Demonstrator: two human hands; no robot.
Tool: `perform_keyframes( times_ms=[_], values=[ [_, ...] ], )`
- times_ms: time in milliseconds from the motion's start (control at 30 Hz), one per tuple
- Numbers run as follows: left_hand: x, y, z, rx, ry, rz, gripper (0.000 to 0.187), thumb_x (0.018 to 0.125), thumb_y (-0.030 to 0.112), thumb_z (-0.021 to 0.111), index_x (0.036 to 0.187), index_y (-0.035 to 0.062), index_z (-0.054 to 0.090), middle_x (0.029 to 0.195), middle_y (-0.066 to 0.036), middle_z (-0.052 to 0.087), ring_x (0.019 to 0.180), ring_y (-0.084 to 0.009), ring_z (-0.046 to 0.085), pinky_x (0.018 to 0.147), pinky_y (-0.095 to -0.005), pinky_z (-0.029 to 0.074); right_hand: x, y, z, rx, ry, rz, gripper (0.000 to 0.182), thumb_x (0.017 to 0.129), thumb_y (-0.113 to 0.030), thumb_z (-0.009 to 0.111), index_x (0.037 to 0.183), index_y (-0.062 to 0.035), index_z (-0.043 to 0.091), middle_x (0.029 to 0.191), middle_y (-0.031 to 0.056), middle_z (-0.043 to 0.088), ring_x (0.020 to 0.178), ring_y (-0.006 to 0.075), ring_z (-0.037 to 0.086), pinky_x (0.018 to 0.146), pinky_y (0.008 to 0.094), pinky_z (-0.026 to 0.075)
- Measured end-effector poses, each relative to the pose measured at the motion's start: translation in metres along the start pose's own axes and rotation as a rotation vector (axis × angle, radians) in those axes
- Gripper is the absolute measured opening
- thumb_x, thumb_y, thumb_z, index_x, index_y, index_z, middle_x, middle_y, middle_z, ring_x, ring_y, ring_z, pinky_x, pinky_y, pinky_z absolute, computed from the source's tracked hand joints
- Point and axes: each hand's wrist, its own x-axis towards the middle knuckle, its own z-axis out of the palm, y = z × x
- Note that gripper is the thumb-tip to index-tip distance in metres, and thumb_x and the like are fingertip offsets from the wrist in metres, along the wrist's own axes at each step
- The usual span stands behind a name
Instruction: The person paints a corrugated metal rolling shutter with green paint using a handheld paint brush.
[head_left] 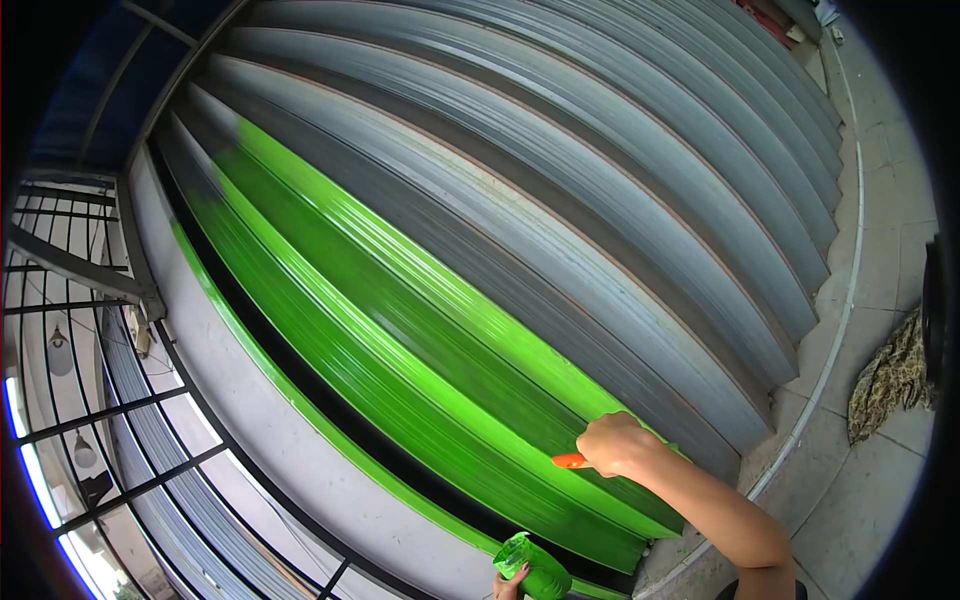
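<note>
Coating step, seemingly: your right grip [611,446] closed around orange handle [570,461], over green metal folds [400,375] — tool's working end hidden. Your left grip [508,584] holds green-smeared container [545,576], low. Grey shows through coat — even cover calls for light, lengthwise strokes.

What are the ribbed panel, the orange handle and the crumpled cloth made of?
The ribbed panel looks like sheet metal: dull gray, with rust-brown ridge edges, and glossy where painted green. The orange handle could be plastic, given its even color, or painted wood. The crumpled cloth seems woven fabric, matte and softly folded.
</note>
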Motion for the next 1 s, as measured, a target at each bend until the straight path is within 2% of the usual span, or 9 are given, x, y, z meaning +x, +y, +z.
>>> perform_keyframes(
  times_ms=[267, 467, 567, 700, 767, 867, 967, 1000],
  values=[
    [0.001, 0.005, 0.014, -0.012, 0.009, -0.02, 0.065, 0.08, 0.012, 0.077, 0.137, 0.0097, 0.047, 0.13, -0.004, 0.057, 0.12, -0.021, 0.052, 0.104, -0.0383, 0.04, 0.006, -0.004, 0.01, -0.011, -0.016, 0.023, 0.014, 0.082, -0.016, 0.069, 0.093, -0.0091, 0.073, 0.089, 0.0085, 0.072, 0.085, 0.027, 0.071, 0.068, 0.0399, 0.056],
    [0.0, 0.005, 0.024, -0.012, 0.014, -0.028, 0.063, 0.081, 0.012, 0.076, 0.138, 0.0106, 0.047, 0.131, -0.003, 0.057, 0.122, -0.0208, 0.05, 0.105, -0.0383, 0.039, 0.004, -0.012, 0.013, -0.006, -0.051, -0.034, 0.019, 0.079, -0.015, 0.071, 0.097, -0.0107, 0.074, 0.094, 0.0084, 0.072, 0.088, 0.0257, 0.071, 0.07, 0.0393, 0.057],
    [-0.004, 0.006, 0.029, -0.065, 0.035, -0.065, 0.059, 0.084, 0.014, 0.073, 0.137, 0.0139, 0.049, 0.135, 0.0, 0.054, 0.127, -0.0196, 0.045, 0.109, -0.0379, 0.033, 0.003, -0.017, 0.014, -0.029, -0.065, -0.039, 0.021, 0.078, -0.013, 0.071, 0.099, -0.0111, 0.074, 0.095, 0.0078, 0.073, 0.089, 0.0248, 0.071, 0.07, 0.0387, 0.057],
    [0.001, 0.006, 0.024, -0.027, -0.06, -0.014, 0.059, 0.083, 0.013, 0.073, 0.137, 0.0148, 0.049, 0.134, -0.001, 0.055, 0.125, -0.0191, 0.047, 0.107, -0.0383, 0.036, 0.006, -0.022, 0.019, -0.034, -0.095, -0.063, 0.024, 0.076, -0.013, 0.072, 0.1, -0.0115, 0.074, 0.097, 0.0065, 0.073, 0.091, 0.0239, 0.071, 0.07, 0.0386, 0.057],
    [0.001, 0.004, 0.018, -0.056, -0.063, -0.021, 0.059, 0.084, 0.013, 0.073, 0.137, 0.0149, 0.049, 0.135, 0.0, 0.055, 0.125, -0.0188, 0.047, 0.106, -0.0378, 0.036, 0.002, -0.024, 0.017, -0.08, -0.073, -0.091, 0.015, 0.081, -0.016, 0.067, 0.093, -0.013, 0.075, 0.09, 0.0051, 0.073, 0.084, 0.0227, 0.071, 0.064, 0.0369, 0.056],
    [-0.011, 0.031, 0.039, -0.203, -0.039, -0.067, 0.071, 0.066, 0.004, 0.088, 0.127, -0.001, 0.053, 0.115, -0.009, 0.065, 0.105, -0.02, 0.063, 0.097, -0.0355, 0.048, 0.0, -0.025, 0.016, -0.097, -0.062, -0.118, 0.013, 0.082, -0.018, 0.065, 0.089, -0.014, 0.075, 0.087, 0.0043, 0.074, 0.081, 0.0215, 0.071, 0.061, 0.0357, 0.055],
    [0.001, 0.009, 0.021, -0.023, 0.012, -0.042, 0.058, 0.085, 0.013, 0.072, 0.138, 0.0137, 0.049, 0.136, 0.0, 0.055, 0.124, -0.0184, 0.048, 0.105, -0.0363, 0.038, 0.004, -0.026, 0.017, -0.063, -0.116, -0.083, 0.02, 0.078, -0.017, 0.071, 0.097, -0.0137, 0.075, 0.095, 0.0041, 0.073, 0.088, 0.0221, 0.071, 0.067, 0.0372, 0.056],
    [0.0, 0.01, 0.024, -0.021, -0.015, -0.017, 0.058, 0.085, 0.013, 0.072, 0.138, 0.0135, 0.049, 0.136, 0.0, 0.054, 0.124, -0.0182, 0.048, 0.105, -0.0359, 0.038, 0.006, -0.027, 0.016, -0.05, -0.143, -0.062, 0.026, 0.076, -0.016, 0.074, 0.101, -0.0135, 0.074, 0.098, 0.0041, 0.073, 0.091, 0.0225, 0.071, 0.07, 0.0381, 0.057]
  ],
)
